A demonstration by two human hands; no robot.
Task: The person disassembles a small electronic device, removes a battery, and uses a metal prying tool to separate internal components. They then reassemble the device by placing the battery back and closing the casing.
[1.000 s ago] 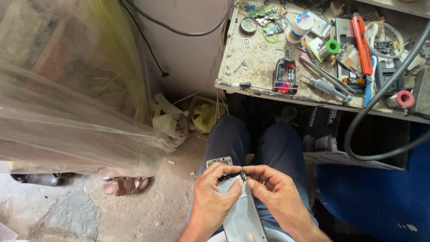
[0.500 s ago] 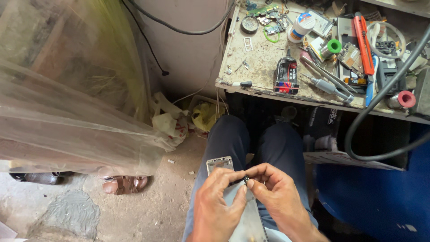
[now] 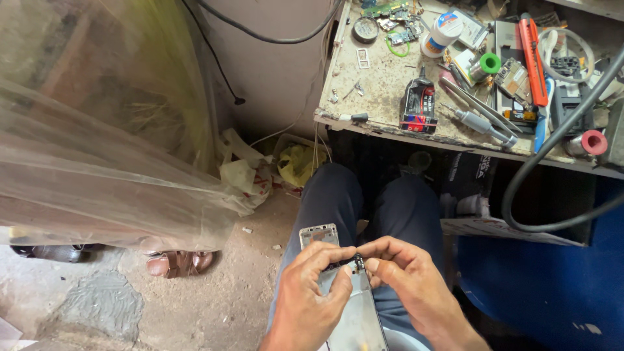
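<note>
Cluttered workbench [image 3: 390,84] at upper right, with a black glue bottle [image 3: 418,104], an orange utility knife [image 3: 533,62] and circuit scraps; the person sits below it, knees in dark trousers. Phone frame [image 3: 338,292] lies over the lap, top end pointing away, steadied by left hand [image 3: 312,292] with thumb and forefinger closed on its upper part. Right hand [image 3: 406,286] pinches a small dark component [image 3: 358,262] at the frame's upper edge; judged mid-seating or lifting of that part, so the next move calls for fine fingertip control.
</note>
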